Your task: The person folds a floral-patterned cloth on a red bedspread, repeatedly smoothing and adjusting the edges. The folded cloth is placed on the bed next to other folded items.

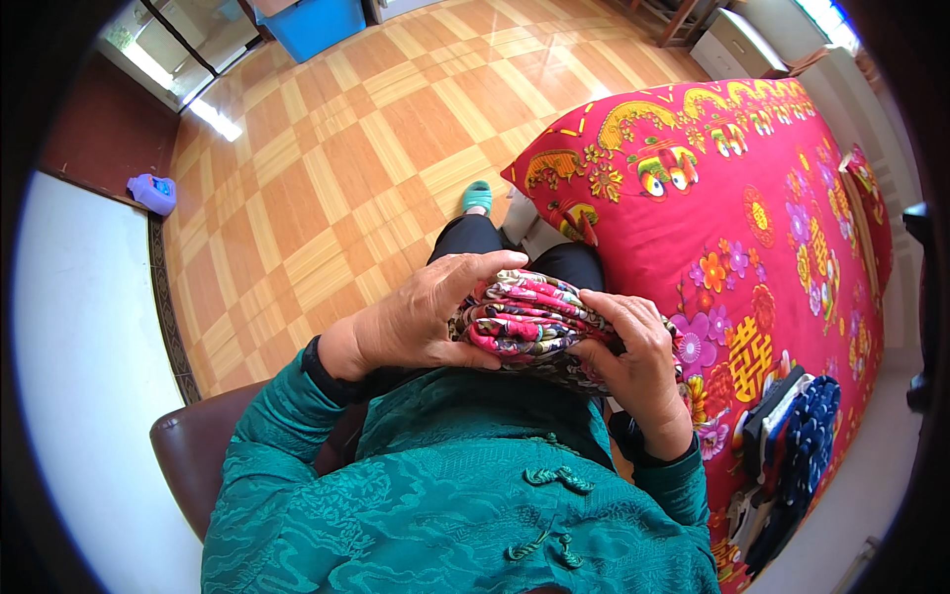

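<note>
A bundle of pink flowered cloth [531, 315], folded in several layers, rests over my lap. My left hand [438, 308] grips its left side, thumb on the near edge and fingers on the far edge. On the right side, my right hand [631, 345] pinches the layers between thumb and fingers. The folded edges face up between the two hands. The underside of the bundle is hidden.
To my right is a bed with a red patterned cover [638, 223], bearing a stack of folded clothes [787, 445]. A brown chair [200, 438] is under me. A blue bin [315, 30] and a purple bottle [154, 194] stand on the checkered floor [297, 200].
</note>
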Tool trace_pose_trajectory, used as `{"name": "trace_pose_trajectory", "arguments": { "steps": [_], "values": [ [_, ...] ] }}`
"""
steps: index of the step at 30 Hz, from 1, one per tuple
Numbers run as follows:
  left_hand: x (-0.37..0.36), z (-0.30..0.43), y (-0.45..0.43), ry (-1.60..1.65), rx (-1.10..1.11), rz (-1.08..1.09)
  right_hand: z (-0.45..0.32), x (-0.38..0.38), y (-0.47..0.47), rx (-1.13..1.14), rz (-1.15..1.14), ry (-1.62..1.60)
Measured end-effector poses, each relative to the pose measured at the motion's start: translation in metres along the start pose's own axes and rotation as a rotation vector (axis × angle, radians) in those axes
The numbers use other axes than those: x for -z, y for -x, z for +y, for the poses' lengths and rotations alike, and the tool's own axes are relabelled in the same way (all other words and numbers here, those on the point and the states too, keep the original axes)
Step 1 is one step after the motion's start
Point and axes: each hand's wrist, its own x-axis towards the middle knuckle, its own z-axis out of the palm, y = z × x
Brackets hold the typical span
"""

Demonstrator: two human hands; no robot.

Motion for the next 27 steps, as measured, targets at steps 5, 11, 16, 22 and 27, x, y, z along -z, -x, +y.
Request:
{"name": "trace_pose_trajectory", "arguments": {
  "steps": [5, 11, 16, 22, 27],
  "values": [
    [-0.003, -0.003, -0.001, 0.010, -0.005, 0.067, -0.001, 0.001, 0.001, 0.009, -0.005, -0.007],
    [-0.002, 0.000, -0.001, -0.015, -0.002, 0.086, -0.001, 0.006, 0.001, 0.044, -0.010, -0.045],
    [0.001, 0.002, -0.010, -0.010, 0.079, 0.025, -0.001, 0.004, 0.000, 0.046, -0.021, -0.033],
    [0.006, 0.012, -0.020, -0.229, 0.000, -0.065, 0.000, 0.002, -0.002, 0.060, -0.022, -0.022],
    [0.003, 0.031, -0.035, -0.503, -0.011, -0.166, 0.001, 0.001, -0.001, 0.069, -0.001, -0.010]
  ]
}}
